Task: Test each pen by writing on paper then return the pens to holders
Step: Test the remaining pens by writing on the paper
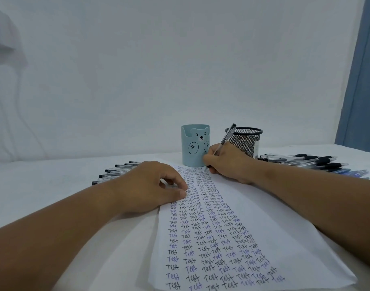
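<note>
A white sheet of paper (274,234) lies on the table, covered with several columns of the word "Test" in black and blue ink. My right hand (228,162) grips a clear pen with a black cap (226,139), its tip on the paper's far end. My left hand (150,185) rests on the paper's left edge with fingers curled, pressing it down. Behind the paper stand a light blue bear holder (193,145) and a black mesh holder (246,141); I see no pens sticking out of either.
Several black-capped pens (117,171) lie on the white table (43,185) left of my left hand. A larger pile of black and blue pens (310,162) lies at the right. A white wall is close behind, a blue curtain (360,80) at far right.
</note>
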### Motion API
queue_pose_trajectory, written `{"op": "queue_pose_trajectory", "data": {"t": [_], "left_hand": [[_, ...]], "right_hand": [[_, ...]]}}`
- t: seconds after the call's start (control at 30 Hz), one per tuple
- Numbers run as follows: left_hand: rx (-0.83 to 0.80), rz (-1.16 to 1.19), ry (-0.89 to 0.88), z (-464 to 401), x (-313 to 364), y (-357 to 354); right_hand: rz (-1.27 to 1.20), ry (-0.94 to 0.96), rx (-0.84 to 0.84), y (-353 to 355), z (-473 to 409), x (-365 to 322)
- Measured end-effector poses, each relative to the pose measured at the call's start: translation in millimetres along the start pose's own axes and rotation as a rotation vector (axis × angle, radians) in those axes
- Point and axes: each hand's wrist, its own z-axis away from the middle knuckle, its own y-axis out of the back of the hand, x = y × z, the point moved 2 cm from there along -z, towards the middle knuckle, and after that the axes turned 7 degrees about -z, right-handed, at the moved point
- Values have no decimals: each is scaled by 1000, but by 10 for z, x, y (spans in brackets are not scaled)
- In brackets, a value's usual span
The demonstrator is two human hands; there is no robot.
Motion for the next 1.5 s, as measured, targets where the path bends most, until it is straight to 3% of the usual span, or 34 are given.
{"op": "queue_pose_trajectory", "data": {"t": [0.47, 0.63, 0.87, 1.03, 1.17, 1.33, 1.5], "left_hand": [[-11, -21, 10, -3, -5, 5], [-11, -15, 12, -7, -14, 0], [-10, -2, 9, 1, -8, -1], [-8, 7, 2, 6, 3, 2], [-12, 13, 2, 9, 6, 1], [2, 19, -13, 2, -21, -8], [8, 10, -22, -6, -16, 1]], "right_hand": [[118, 72, 7, 8, -31, -2], [32, 64, 18, 9, -40, 29], [149, 122, 47, -18, -24, 5], [-185, 266, 178, 40, 81, -32], [19, 348, 99, 84, 202, -335], [-260, 359, -30, 161, 241, -569], [-100, 340, -82, 190, 331, -501]]}}
